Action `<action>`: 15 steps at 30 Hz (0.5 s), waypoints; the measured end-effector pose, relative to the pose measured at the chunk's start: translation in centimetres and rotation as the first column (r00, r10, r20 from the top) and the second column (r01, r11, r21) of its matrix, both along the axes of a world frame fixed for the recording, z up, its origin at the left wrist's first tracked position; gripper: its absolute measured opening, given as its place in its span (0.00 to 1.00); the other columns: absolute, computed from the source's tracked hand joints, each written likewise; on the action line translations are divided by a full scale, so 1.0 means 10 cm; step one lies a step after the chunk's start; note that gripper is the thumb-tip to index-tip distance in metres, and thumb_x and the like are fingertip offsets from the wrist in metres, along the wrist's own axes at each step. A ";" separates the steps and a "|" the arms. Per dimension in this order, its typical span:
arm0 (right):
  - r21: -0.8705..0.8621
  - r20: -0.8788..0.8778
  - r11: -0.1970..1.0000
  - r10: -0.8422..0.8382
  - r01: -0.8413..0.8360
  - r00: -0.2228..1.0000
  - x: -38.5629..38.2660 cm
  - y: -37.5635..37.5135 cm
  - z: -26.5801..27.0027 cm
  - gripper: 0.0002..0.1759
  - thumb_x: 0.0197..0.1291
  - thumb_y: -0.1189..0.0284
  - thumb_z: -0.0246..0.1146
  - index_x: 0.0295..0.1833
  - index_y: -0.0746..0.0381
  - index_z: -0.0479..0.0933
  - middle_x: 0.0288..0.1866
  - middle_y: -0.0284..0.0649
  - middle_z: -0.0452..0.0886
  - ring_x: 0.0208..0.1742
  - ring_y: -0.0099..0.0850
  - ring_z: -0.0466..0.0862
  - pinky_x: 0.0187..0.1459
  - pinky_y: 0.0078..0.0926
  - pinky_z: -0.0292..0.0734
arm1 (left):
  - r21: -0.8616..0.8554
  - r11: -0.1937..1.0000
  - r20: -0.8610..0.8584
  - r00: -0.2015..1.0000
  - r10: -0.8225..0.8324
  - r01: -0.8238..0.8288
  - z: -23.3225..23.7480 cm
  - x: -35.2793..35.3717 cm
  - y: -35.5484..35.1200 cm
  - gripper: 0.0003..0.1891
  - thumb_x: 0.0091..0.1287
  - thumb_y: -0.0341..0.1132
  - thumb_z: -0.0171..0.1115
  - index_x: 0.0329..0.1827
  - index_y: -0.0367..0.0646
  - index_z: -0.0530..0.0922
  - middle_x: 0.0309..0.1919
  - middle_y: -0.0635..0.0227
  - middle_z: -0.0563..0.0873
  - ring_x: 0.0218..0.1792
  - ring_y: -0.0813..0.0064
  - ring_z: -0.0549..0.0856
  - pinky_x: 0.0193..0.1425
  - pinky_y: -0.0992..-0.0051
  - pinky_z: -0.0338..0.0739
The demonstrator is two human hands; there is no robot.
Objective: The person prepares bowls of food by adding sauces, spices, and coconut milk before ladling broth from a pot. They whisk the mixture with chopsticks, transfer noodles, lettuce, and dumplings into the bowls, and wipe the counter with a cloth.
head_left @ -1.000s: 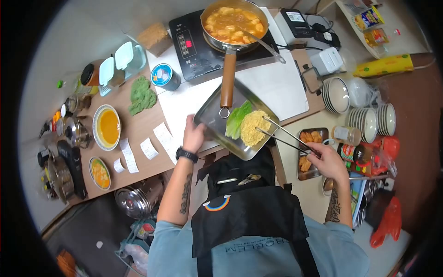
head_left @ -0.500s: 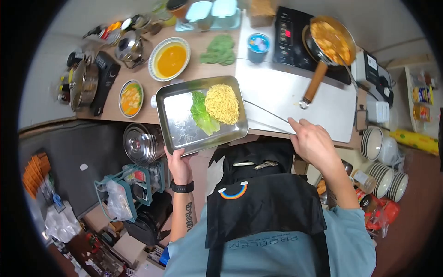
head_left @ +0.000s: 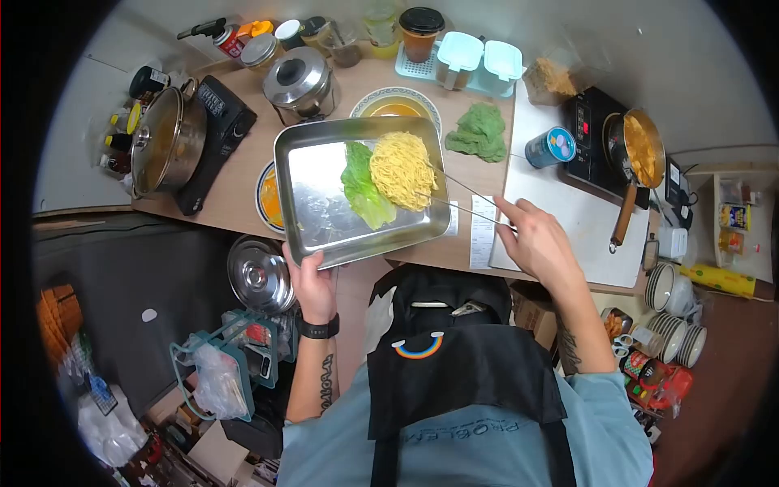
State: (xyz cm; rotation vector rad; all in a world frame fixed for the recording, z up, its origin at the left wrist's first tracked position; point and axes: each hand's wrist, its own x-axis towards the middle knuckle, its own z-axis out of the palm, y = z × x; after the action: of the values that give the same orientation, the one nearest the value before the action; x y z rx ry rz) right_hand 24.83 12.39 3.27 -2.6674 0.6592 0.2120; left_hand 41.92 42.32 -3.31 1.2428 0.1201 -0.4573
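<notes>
My left hand (head_left: pixel 313 284) grips the near edge of a shallow steel tray (head_left: pixel 320 231), which it holds up over the counter's front edge. On the tray lie a round heap of yellow noodles (head_left: pixel 403 172) and green lettuce leaves (head_left: pixel 367 191) beside it. My right hand (head_left: pixel 542 243) is closed on a pair of thin metal chopsticks (head_left: pixel 471 209), whose tips meet the right side of the noodles. Behind the tray, partly covered, stand a patterned bowl of orange soup (head_left: pixel 396 104) and a smaller bowl (head_left: pixel 268 199) at the left.
A lidded pot (head_left: pixel 169 142) sits on a portable stove (head_left: pixel 215 122) at left. On the right, a frying pan (head_left: pixel 643 150) of food rests on an induction cooker (head_left: pixel 586 134), its handle pointing toward me. A green cloth (head_left: pixel 479 131) and a blue can (head_left: pixel 552 147) lie between.
My view has shifted left, and the tray now overlaps the large soup bowl. The chopsticks have moved from beside the tray's right rim onto the noodles.
</notes>
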 end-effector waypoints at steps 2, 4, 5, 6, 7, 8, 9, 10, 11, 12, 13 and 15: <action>0.171 0.141 0.985 -0.021 -0.003 0.990 0.21 0.03 -0.24 0.21 0.64 0.70 0.63 0.62 0.62 0.79 0.40 0.50 0.84 0.42 0.53 0.84 0.47 0.47 0.80 | 0.032 0.999 0.047 0.999 -0.005 0.004 -0.08 0.22 0.09 0.24 0.67 0.26 0.51 0.67 0.40 0.66 0.54 0.61 0.78 0.50 0.70 0.82 0.52 0.70 0.81; 0.195 0.181 0.981 -0.026 -0.010 0.983 0.41 0.06 -0.43 0.21 0.65 0.71 0.62 0.62 0.62 0.79 0.41 0.51 0.85 0.43 0.53 0.84 0.47 0.47 0.80 | 0.044 0.999 0.036 0.999 -0.026 0.024 -0.10 0.41 0.15 0.24 0.67 0.26 0.51 0.67 0.41 0.67 0.54 0.62 0.78 0.51 0.71 0.82 0.52 0.71 0.81; 0.223 0.220 0.975 -0.033 -0.017 0.975 0.49 0.07 -0.50 0.20 0.65 0.71 0.62 0.62 0.62 0.79 0.41 0.51 0.85 0.44 0.54 0.84 0.48 0.48 0.80 | 0.061 0.997 0.024 0.999 -0.046 0.045 -0.07 0.46 0.17 0.24 0.66 0.26 0.51 0.67 0.41 0.67 0.54 0.62 0.78 0.51 0.72 0.81 0.53 0.73 0.81; 0.222 0.273 0.975 -0.036 -0.027 0.961 0.58 0.07 -0.55 0.18 0.65 0.72 0.61 0.59 0.63 0.81 0.42 0.51 0.86 0.44 0.53 0.85 0.48 0.46 0.80 | 0.068 0.997 0.053 0.998 -0.041 0.037 -0.05 0.50 0.14 0.23 0.68 0.27 0.52 0.66 0.41 0.66 0.53 0.62 0.79 0.50 0.70 0.83 0.50 0.71 0.81; 0.225 0.271 0.974 -0.031 -0.032 0.962 0.66 0.03 -0.63 0.18 0.65 0.72 0.61 0.59 0.63 0.81 0.42 0.51 0.86 0.44 0.53 0.85 0.48 0.46 0.80 | 0.072 0.997 0.050 0.998 -0.035 0.031 0.00 0.51 0.09 0.23 0.68 0.27 0.52 0.66 0.41 0.66 0.53 0.62 0.79 0.50 0.70 0.83 0.50 0.71 0.81; 0.245 0.278 0.969 -0.034 -0.037 0.960 0.73 0.00 -0.71 0.17 0.65 0.73 0.61 0.58 0.63 0.82 0.44 0.51 0.87 0.44 0.52 0.85 0.48 0.46 0.80 | 0.070 0.997 0.057 0.998 -0.034 0.030 0.08 0.51 0.04 0.22 0.69 0.28 0.52 0.66 0.41 0.66 0.52 0.61 0.79 0.48 0.69 0.84 0.47 0.69 0.82; 0.263 0.286 0.964 -0.036 -0.043 0.958 0.78 -0.02 -0.76 0.15 0.66 0.73 0.61 0.56 0.63 0.83 0.45 0.51 0.87 0.45 0.52 0.85 0.49 0.45 0.81 | 0.069 0.997 0.064 0.997 -0.031 0.027 0.12 0.52 0.01 0.21 0.70 0.29 0.53 0.66 0.42 0.65 0.52 0.60 0.80 0.46 0.68 0.85 0.45 0.68 0.82; 0.267 0.285 0.962 -0.023 -0.057 0.958 0.83 -0.05 -0.78 0.15 0.66 0.73 0.61 0.56 0.63 0.83 0.45 0.51 0.87 0.45 0.52 0.85 0.49 0.45 0.81 | 0.073 0.997 0.063 0.998 -0.017 0.012 0.12 0.53 -0.01 0.21 0.70 0.29 0.53 0.66 0.42 0.65 0.52 0.60 0.80 0.46 0.68 0.85 0.45 0.68 0.82; 0.279 0.305 0.958 -0.028 -0.061 0.952 0.87 -0.08 -0.79 0.14 0.65 0.74 0.63 0.54 0.65 0.84 0.45 0.51 0.87 0.44 0.51 0.86 0.48 0.42 0.81 | 0.077 0.997 0.073 0.997 0.013 -0.019 0.12 0.54 -0.02 0.20 0.71 0.30 0.53 0.65 0.42 0.64 0.51 0.59 0.80 0.44 0.67 0.85 0.43 0.66 0.83; 0.291 0.325 0.955 -0.036 -0.064 0.945 0.91 -0.10 -0.79 0.13 0.64 0.75 0.64 0.52 0.66 0.84 0.45 0.52 0.88 0.43 0.51 0.87 0.47 0.39 0.82 | 0.080 0.996 0.085 0.996 0.041 -0.048 0.13 0.56 -0.02 0.19 0.72 0.31 0.53 0.65 0.42 0.64 0.50 0.58 0.80 0.42 0.66 0.86 0.41 0.65 0.83; 0.294 0.324 0.953 -0.023 -0.077 0.946 0.94 -0.14 -0.77 0.13 0.64 0.75 0.64 0.52 0.66 0.84 0.45 0.52 0.88 0.43 0.51 0.87 0.47 0.39 0.82 | 0.084 0.995 0.085 0.995 0.055 -0.062 0.14 0.59 -0.02 0.19 0.72 0.31 0.53 0.65 0.42 0.64 0.50 0.58 0.80 0.42 0.66 0.86 0.41 0.65 0.83; 0.280 0.362 0.955 -0.007 -0.102 0.932 0.97 -0.22 -0.66 0.13 0.65 0.74 0.63 0.53 0.64 0.85 0.47 0.51 0.87 0.46 0.51 0.87 0.49 0.40 0.82 | 0.111 0.981 0.065 0.986 0.155 -0.161 0.18 0.62 0.01 0.18 0.73 0.31 0.53 0.64 0.42 0.64 0.50 0.59 0.80 0.41 0.66 0.86 0.40 0.65 0.83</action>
State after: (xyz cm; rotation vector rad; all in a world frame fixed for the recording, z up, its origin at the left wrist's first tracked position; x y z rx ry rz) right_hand 34.52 10.15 -3.35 -2.3466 0.4073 -0.1555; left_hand 48.07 42.47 -1.46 1.3479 0.1985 -0.2803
